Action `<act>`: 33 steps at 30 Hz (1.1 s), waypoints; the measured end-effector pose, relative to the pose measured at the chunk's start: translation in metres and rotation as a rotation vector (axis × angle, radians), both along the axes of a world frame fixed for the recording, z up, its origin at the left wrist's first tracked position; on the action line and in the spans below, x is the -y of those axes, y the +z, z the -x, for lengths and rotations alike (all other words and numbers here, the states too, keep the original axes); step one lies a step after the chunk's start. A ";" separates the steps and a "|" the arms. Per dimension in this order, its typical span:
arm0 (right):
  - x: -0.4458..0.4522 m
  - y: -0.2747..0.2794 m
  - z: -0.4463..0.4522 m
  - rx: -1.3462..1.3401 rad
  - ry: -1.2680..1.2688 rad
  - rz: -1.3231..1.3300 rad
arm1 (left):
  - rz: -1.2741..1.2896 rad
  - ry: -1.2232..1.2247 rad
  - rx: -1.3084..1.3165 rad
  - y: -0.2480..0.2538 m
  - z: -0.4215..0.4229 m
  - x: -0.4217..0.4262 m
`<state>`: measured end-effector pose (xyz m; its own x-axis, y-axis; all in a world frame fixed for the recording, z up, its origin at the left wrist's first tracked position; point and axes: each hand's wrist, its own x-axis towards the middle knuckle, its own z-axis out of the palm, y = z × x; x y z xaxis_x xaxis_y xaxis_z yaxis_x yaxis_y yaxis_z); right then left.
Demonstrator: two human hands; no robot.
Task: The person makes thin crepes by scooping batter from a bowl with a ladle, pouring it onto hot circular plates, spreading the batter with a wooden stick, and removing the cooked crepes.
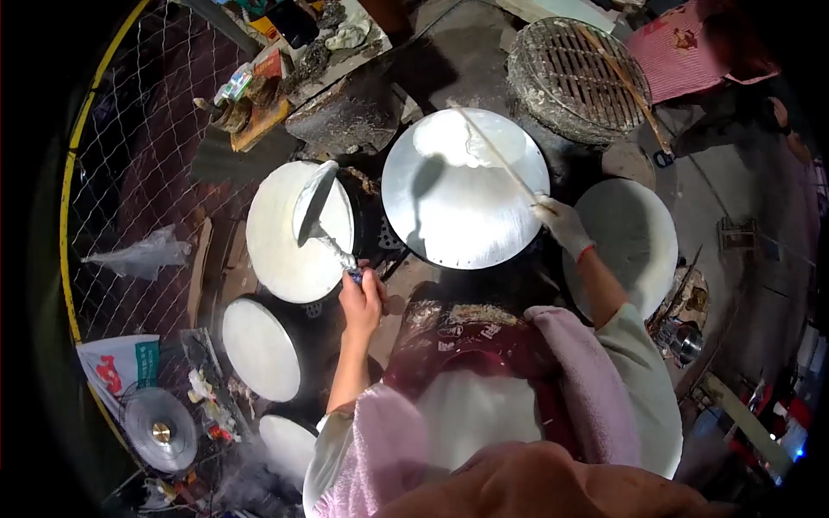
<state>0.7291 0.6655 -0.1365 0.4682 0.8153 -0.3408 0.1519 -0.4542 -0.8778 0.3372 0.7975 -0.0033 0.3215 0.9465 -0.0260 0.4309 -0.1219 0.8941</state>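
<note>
My left hand (363, 298) is closed round the handle of a ladle (314, 205), whose white-coated bowl is over the right part of a round white disc (281, 250). In my gloved right hand (563, 226) is a long thin stick (501, 160), which reaches across a round metal griddle (471, 211) to its far edge. White batter (453, 138) covers the far part of that griddle, and the ladle's dark shadow falls on its left side. Another round plate (630, 246) lies to the right, partly behind my right forearm.
Two more white discs (261, 350) (287, 445) are at the lower left. A fan (161, 432) stands near the wire fence (155, 112). At the back right are a slatted round grate (574, 73) and a red checked cloth (682, 52). Part of another person's arm (796, 142) shows far right.
</note>
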 end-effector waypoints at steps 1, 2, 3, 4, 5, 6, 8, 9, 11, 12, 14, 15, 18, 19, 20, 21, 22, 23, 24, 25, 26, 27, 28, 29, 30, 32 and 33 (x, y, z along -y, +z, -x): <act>-0.004 -0.011 0.006 -0.121 0.042 0.005 | -0.008 -0.004 -0.046 -0.012 0.001 -0.001; -0.012 -0.018 0.016 -0.238 0.087 0.011 | -0.014 -0.001 -0.076 -0.015 -0.002 -0.001; -0.014 -0.024 0.030 -0.339 0.068 -0.045 | -0.043 -0.024 -0.171 -0.012 -0.002 -0.001; -0.015 -0.017 0.037 -0.259 0.137 -0.051 | -0.071 -0.052 -0.265 -0.005 -0.005 -0.001; -0.012 -0.007 0.034 -0.201 0.162 -0.046 | -0.016 -0.033 -0.222 -0.005 -0.005 0.001; -0.011 -0.001 0.027 -0.141 0.190 -0.042 | 0.037 -0.010 -0.177 -0.005 -0.003 0.004; -0.008 -0.009 -0.013 0.083 0.191 -0.163 | 0.019 0.021 -0.117 -0.009 0.007 0.008; -0.011 -0.002 -0.027 0.166 0.146 -0.208 | 0.000 0.055 -0.083 -0.003 0.005 0.010; -0.022 -0.007 -0.040 -0.117 0.234 -0.128 | -0.026 0.106 -0.047 0.009 -0.006 0.011; -0.025 -0.020 -0.039 -0.233 0.270 -0.167 | -0.023 0.109 -0.040 0.005 -0.011 0.011; -0.030 -0.022 -0.017 -0.489 0.212 0.115 | -0.008 0.082 -0.120 -0.005 -0.011 0.011; -0.024 -0.021 -0.005 -0.534 0.186 -0.014 | -0.025 0.056 -0.164 -0.010 -0.008 0.013; -0.015 -0.036 -0.031 -0.250 0.374 -0.049 | -0.169 0.042 -0.309 -0.026 0.009 0.016; -0.020 -0.016 -0.045 -0.229 0.354 -0.079 | -0.159 0.072 -0.330 -0.020 0.007 0.019; -0.026 -0.025 -0.065 -0.194 0.337 -0.074 | -0.061 0.115 -0.310 -0.019 0.008 0.021; -0.040 -0.021 -0.073 -0.217 0.309 -0.066 | 0.037 0.160 -0.288 -0.017 0.008 0.024; -0.051 -0.016 -0.079 -0.238 0.282 -0.062 | 0.131 0.207 -0.263 -0.017 0.008 0.026; -0.058 -0.006 -0.070 -0.287 0.330 -0.084 | 0.102 0.209 -0.266 -0.020 0.011 0.029; -0.059 0.006 -0.063 -0.287 0.426 0.131 | 0.072 0.209 -0.269 -0.026 0.016 0.031; -0.054 0.001 -0.058 -0.313 0.432 0.104 | 0.044 0.212 -0.271 -0.031 0.021 0.035; -0.045 -0.009 -0.049 -0.340 0.438 0.082 | 0.054 0.217 -0.303 -0.032 0.028 0.041; -0.037 -0.016 -0.044 -0.365 0.444 0.058 | 0.061 0.223 -0.332 -0.033 0.034 0.047; -0.032 -0.007 -0.045 -0.410 0.434 0.223 | 0.063 0.231 -0.358 -0.032 0.035 0.049; -0.031 -0.008 -0.054 -0.345 0.486 0.129 | 0.053 0.232 -0.394 -0.025 0.032 0.052; -0.029 -0.009 -0.061 -0.283 0.532 0.037 | 0.079 0.242 -0.384 -0.028 0.035 0.053; -0.050 0.028 -0.075 -0.228 0.458 0.056 | 0.131 0.259 -0.359 -0.038 0.040 0.051; -0.064 0.004 -0.085 -0.247 0.445 0.058 | 0.128 0.255 -0.377 -0.040 0.041 0.050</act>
<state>0.8144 0.7290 -0.1329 -0.0205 0.8936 -0.4484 0.1333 -0.4420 -0.8870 0.2966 0.7476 -0.0434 0.0246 0.9757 -0.2176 0.7305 0.1310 0.6703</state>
